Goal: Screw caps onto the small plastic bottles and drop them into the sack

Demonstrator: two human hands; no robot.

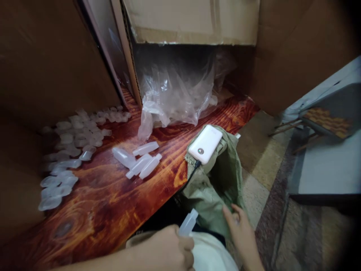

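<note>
My left hand [176, 244] is closed round a small translucent plastic bottle [188, 222], its narrow neck pointing up and to the right. To its right is my right hand [239, 229], beside the green fabric [201, 195]. Its thumb and forefinger are apart; a small pale spot shows among the fingers, too small to name. Several similar loose bottles [145, 164] lie on the reddish wooden table [104, 210]. More translucent plastic pieces [59, 184] are heaped at the left.
A white power bank [207, 143] with a black cable [193, 174] rests on the fabric at the table's edge. Behind stands a cardboard box [194, 22] with a clear plastic bag [177, 94] spilling out. A chair [324, 116] is off to the right.
</note>
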